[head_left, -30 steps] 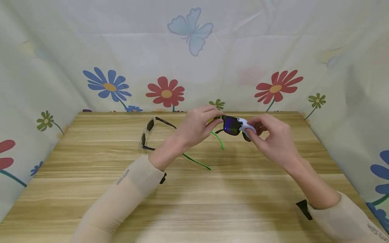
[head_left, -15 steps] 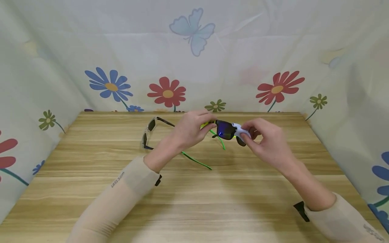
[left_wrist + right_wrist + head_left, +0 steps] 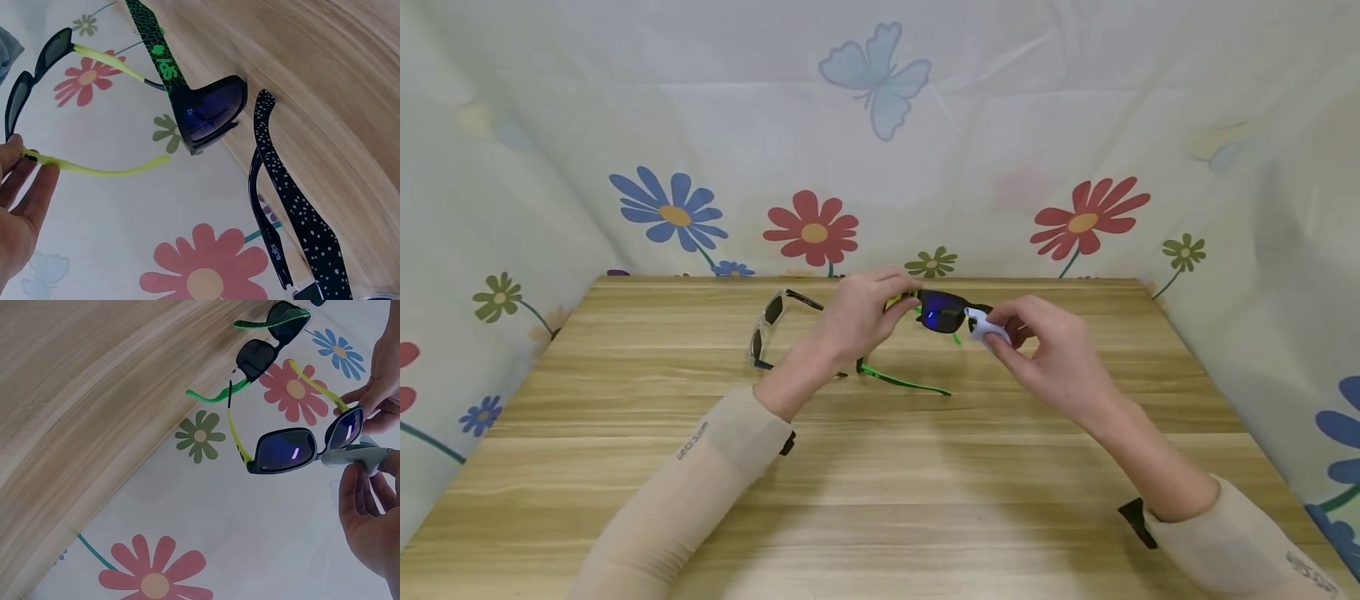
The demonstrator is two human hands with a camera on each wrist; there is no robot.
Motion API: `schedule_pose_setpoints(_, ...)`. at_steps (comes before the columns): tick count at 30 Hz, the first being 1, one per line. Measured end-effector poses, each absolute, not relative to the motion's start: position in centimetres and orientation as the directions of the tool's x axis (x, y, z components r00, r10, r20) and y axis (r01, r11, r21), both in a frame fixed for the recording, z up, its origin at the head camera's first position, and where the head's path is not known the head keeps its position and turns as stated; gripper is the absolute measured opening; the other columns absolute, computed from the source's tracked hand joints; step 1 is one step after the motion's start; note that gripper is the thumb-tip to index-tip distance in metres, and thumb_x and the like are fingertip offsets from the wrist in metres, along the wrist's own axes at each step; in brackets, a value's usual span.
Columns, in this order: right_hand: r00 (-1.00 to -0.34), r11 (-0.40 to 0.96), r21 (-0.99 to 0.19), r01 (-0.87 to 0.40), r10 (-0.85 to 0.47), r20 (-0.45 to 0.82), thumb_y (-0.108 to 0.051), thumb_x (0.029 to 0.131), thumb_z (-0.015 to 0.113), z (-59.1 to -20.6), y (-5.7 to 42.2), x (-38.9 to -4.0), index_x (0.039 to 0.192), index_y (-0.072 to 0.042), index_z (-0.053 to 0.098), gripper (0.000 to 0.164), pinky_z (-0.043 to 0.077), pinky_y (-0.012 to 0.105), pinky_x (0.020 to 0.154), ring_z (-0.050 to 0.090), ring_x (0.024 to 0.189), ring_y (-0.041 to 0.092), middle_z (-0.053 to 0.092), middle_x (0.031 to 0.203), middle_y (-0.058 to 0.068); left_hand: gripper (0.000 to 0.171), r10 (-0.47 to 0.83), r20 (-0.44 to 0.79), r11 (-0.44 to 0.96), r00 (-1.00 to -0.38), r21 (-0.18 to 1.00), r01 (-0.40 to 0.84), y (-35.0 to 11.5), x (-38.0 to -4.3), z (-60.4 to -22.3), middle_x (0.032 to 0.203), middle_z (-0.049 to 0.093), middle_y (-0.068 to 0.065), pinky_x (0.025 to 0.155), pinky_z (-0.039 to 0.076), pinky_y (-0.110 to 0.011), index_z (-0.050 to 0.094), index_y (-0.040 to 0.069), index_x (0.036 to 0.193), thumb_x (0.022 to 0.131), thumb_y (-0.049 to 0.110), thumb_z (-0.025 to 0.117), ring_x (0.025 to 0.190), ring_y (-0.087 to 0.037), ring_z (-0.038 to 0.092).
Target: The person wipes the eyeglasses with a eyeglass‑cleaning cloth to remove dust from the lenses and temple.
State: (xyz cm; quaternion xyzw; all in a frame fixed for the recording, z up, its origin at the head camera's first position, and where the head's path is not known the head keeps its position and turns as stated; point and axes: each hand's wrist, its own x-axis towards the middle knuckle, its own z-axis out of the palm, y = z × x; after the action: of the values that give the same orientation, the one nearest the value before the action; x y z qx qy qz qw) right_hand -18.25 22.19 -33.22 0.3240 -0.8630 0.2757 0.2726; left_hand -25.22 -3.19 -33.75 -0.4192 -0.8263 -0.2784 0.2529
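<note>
My left hand [image 3: 865,321] pinches black-framed sunglasses [image 3: 942,312] by a yellow temple near its hinge. They are held above the table, their dark blue lenses facing me. My right hand [image 3: 1056,354] pinches a pale lavender cloth [image 3: 987,327] against the sunglasses. In the right wrist view the cloth [image 3: 356,455] lies over the frame beside the bridge and lower edge of one lens. The other lens [image 3: 286,450] is uncovered there. The left wrist view shows my left fingers [image 3: 39,200] at the yellow temple [image 3: 103,169].
Sunglasses with green-patterned temples [image 3: 212,112] rest on the wooden table [image 3: 880,500] just beyond my left hand. Left of them lie clear-framed sunglasses [image 3: 756,346] with dark, white-speckled temples [image 3: 300,212]. A flowered curtain [image 3: 715,108] surrounds the table's back and sides.
Both hands have shifted left with the sunglasses and cloth, and the sunglasses have turned slightly. The green-templed pair on the table has swung, its near temple tip now farther right and back.
</note>
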Motion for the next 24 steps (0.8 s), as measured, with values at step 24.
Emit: schedule_pose_setpoints(24, -0.513, 0.546, -0.215, -0.809, -0.480, 0.711, -0.006, 0.075, 0.082, -33.6, 18.8, -18.0, 0.097, -0.005, 0.074, 0.023, 0.050, 0.024, 0.057, 0.059, 0.070, 0.010, 0.063, 0.094, 0.005, 0.013, 0.581, 0.712, 0.430, -0.393, 0.141, 0.892, -3.3, -22.3, -34.2, 0.092, 0.068, -0.002, 0.063, 0.049, -0.016, 0.071, 0.005, 0.098, 0.087, 0.013, 0.072, 0.072, -0.009, 0.064)
